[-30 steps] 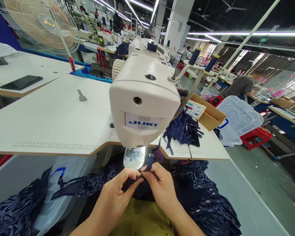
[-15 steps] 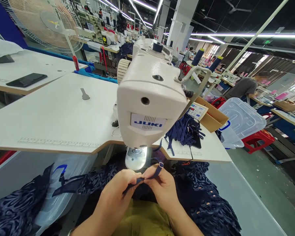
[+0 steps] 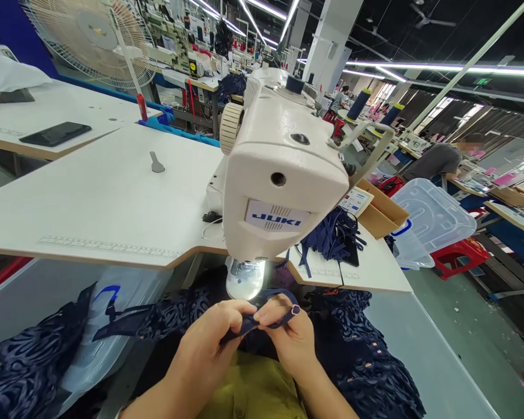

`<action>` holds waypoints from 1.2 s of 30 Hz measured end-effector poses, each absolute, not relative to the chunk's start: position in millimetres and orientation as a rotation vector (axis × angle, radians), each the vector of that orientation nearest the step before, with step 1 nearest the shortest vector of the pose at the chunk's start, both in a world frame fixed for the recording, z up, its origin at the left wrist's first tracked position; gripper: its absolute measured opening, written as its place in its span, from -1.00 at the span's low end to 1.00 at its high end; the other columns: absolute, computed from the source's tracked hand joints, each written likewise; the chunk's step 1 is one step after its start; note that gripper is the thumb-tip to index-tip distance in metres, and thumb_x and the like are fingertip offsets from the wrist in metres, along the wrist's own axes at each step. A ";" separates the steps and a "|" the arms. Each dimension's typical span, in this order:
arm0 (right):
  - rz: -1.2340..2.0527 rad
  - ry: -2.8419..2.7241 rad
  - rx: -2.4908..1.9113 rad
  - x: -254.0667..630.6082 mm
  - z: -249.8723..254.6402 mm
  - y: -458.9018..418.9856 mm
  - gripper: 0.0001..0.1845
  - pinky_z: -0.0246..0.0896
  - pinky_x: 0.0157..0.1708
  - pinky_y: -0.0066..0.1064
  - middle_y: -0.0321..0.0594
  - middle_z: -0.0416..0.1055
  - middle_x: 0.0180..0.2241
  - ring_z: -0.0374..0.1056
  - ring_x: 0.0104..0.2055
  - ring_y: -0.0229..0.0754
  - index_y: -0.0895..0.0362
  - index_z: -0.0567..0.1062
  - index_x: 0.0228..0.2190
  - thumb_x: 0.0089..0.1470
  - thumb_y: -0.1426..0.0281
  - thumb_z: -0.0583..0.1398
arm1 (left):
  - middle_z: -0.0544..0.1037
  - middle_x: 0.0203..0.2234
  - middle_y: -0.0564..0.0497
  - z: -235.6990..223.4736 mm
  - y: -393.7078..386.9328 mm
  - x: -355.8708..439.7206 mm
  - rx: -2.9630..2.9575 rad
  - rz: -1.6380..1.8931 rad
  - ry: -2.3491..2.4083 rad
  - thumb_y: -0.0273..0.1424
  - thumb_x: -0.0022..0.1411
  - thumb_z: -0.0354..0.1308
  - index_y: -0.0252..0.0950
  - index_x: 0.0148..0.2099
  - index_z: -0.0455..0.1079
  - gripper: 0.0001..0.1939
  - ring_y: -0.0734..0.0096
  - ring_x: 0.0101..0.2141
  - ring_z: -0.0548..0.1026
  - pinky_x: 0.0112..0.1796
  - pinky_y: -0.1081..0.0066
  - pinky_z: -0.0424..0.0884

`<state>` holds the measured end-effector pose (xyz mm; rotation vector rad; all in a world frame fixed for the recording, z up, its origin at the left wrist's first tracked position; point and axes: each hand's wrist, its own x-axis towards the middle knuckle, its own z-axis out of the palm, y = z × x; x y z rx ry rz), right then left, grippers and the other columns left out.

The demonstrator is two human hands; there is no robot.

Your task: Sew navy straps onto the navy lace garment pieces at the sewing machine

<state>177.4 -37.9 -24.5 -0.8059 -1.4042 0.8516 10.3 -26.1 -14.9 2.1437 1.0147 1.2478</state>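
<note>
Both hands meet just in front of the lit sewing plate of a white JUKI sewing machine. My left hand is closed on a dark navy strap, thumb and fingers pressed together. Beside it, my right hand pinches the same strap, which loops over its fingers. A small metallic strap ring sits on the strap above the right hand's fingers. Navy patterned lace garments lie to the left of the hands, and more navy lace pieces hang at the right.
A heap of navy straps lies on the table right of the machine, near a cardboard box. Clear plastic bins stand beyond. On the left are a metal piece, a phone and a fan.
The strap ring has tipped over to the right and down on my right hand. The strap now shows a loop behind the fingers. The camera view has shifted slightly.
</note>
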 end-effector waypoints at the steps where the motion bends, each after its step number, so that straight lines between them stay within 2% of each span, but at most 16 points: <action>1: 0.852 -1.415 -0.821 178.4 -23.6 -37.7 -0.74 0.33 -0.29 -0.39 -0.35 0.50 -0.40 0.43 -0.32 -0.22 -0.05 0.54 -0.35 0.09 0.58 0.21 | 0.55 -0.29 0.17 -15.0 -26.5 10.5 2.104 1.235 1.008 -0.53 0.24 0.00 -0.19 -0.40 0.09 -0.80 0.64 -0.29 0.51 -0.27 0.66 0.40; 4: 0.879 -1.459 -0.961 180.6 -18.6 -36.0 -0.84 0.30 -0.31 -0.43 -0.35 0.49 -0.39 0.41 -0.33 -0.24 -0.01 0.53 -0.36 0.09 0.51 0.23 | 0.52 -0.39 0.20 -17.1 -28.2 11.9 1.973 1.169 1.078 -0.42 0.25 0.06 -0.19 -0.42 0.11 -0.79 0.62 -0.40 0.48 -0.37 0.66 0.39; 7: 0.936 -1.508 -1.136 180.0 -13.7 -31.7 -0.91 0.26 -0.33 -0.47 -0.33 0.47 -0.37 0.38 -0.34 -0.26 0.03 0.51 -0.33 0.11 0.47 0.22 | 0.45 -0.51 0.19 -21.1 -27.9 14.7 1.805 1.045 1.273 -0.21 0.23 0.10 -0.18 -0.38 0.22 -0.79 0.54 -0.47 0.44 -0.46 0.59 0.37; 10: 0.851 -1.577 -1.238 176.2 -12.9 -26.0 -0.89 0.25 -0.27 -0.47 -0.30 0.45 -0.33 0.37 -0.28 -0.25 0.06 0.48 -0.28 0.13 0.47 0.18 | 0.45 -0.48 0.16 -23.5 -23.6 16.9 1.683 0.971 1.430 -0.05 0.18 0.10 -0.17 -0.30 0.27 -0.70 0.48 -0.44 0.46 -0.46 0.54 0.38; 14: 0.709 -1.671 -1.284 170.2 -14.1 -19.9 -0.87 0.22 -0.18 -0.41 -0.28 0.41 -0.28 0.33 -0.19 -0.21 0.04 0.44 -0.23 0.16 0.46 0.15 | 0.50 -0.42 0.15 -27.2 -16.2 14.0 1.645 0.968 1.525 0.01 0.14 0.12 -0.16 -0.18 0.27 -0.62 0.44 -0.41 0.50 -0.42 0.50 0.42; 17: 0.741 -1.643 -1.288 168.0 -10.6 -14.4 -0.81 0.21 -0.14 -0.40 -0.28 0.37 -0.24 0.29 -0.18 -0.22 0.02 0.41 -0.20 0.15 0.50 0.13 | 0.51 -0.34 0.08 -32.5 -14.2 7.0 1.818 1.106 1.585 -0.01 0.17 0.12 -0.17 -0.06 0.27 -0.57 0.38 -0.37 0.52 -0.40 0.45 0.45; 19: 0.776 -1.588 -1.316 167.7 -6.5 -8.9 -0.77 0.21 -0.17 -0.40 -0.28 0.29 -0.25 0.25 -0.24 -0.24 0.03 0.39 -0.18 0.11 0.52 0.13 | 0.46 -0.22 -0.04 -34.0 -14.3 1.6 2.045 1.339 1.649 -0.10 0.17 0.17 -0.23 0.01 0.30 -0.56 0.32 -0.24 0.49 -0.25 0.38 0.45; 21: 0.842 -1.524 -1.366 168.0 -3.0 -2.9 -0.75 0.21 -0.22 -0.40 -0.29 0.22 -0.27 0.21 -0.32 -0.26 0.05 0.36 -0.17 0.07 0.51 0.14 | 0.41 -0.11 -0.11 -31.3 -13.7 -2.8 2.364 1.558 1.593 -0.27 0.15 0.26 -0.25 0.06 0.33 -0.56 0.28 -0.09 0.43 -0.07 0.33 0.38; 23: 0.940 -1.453 -1.398 168.7 -1.1 2.3 -0.74 0.20 -0.25 -0.40 -0.30 0.19 -0.29 0.19 -0.36 -0.27 0.07 0.32 -0.17 0.05 0.49 0.15 | 0.45 -0.05 -0.08 -25.6 -11.1 -5.2 2.712 1.530 1.331 -0.44 0.16 0.24 -0.25 0.09 0.34 -0.57 0.32 -0.02 0.40 0.08 0.33 0.25; 25: 1.037 -1.387 -1.395 169.8 -1.7 6.1 -0.74 0.19 -0.29 -0.41 -0.33 0.17 -0.32 0.16 -0.39 -0.29 0.07 0.28 -0.19 0.04 0.47 0.16 | 0.51 -0.03 -0.01 -21.0 -6.6 -6.0 2.935 1.320 1.017 -0.50 0.26 0.12 -0.27 0.12 0.33 -0.63 0.41 0.00 0.41 0.16 0.36 0.12; 28: 1.176 -1.305 -1.327 172.2 -7.0 9.8 -0.76 0.15 -0.36 -0.44 -0.38 0.15 -0.37 0.11 -0.44 -0.32 0.06 0.24 -0.23 0.03 0.43 0.17 | 0.52 0.00 0.08 -25.9 0.5 -6.2 2.917 1.188 0.906 -0.47 0.36 -0.05 -0.25 0.13 0.32 -0.66 0.49 0.04 0.40 0.19 0.39 -0.02; 31: 1.240 -1.261 -1.259 175.4 -14.2 14.3 -0.84 0.11 -0.40 -0.47 -0.42 0.14 -0.43 0.10 -0.46 -0.33 0.05 0.22 -0.32 0.06 0.40 0.15 | 0.52 0.00 0.12 -43.6 3.2 -5.9 2.843 1.176 1.010 -0.46 0.37 -0.05 -0.14 0.16 0.29 -0.65 0.49 0.04 0.41 0.15 0.36 -0.02; 36: 1.097 -1.307 -1.307 180.0 -17.7 30.3 -0.93 0.10 -0.44 -0.47 -0.43 0.16 -0.54 0.13 -0.49 -0.30 0.08 0.29 -0.41 0.11 0.36 0.10 | 0.53 -0.01 0.09 -56.1 0.3 3.7 2.740 1.193 1.158 -0.43 0.37 -0.06 -0.05 0.21 0.22 -0.60 0.43 0.03 0.43 0.11 0.27 -0.03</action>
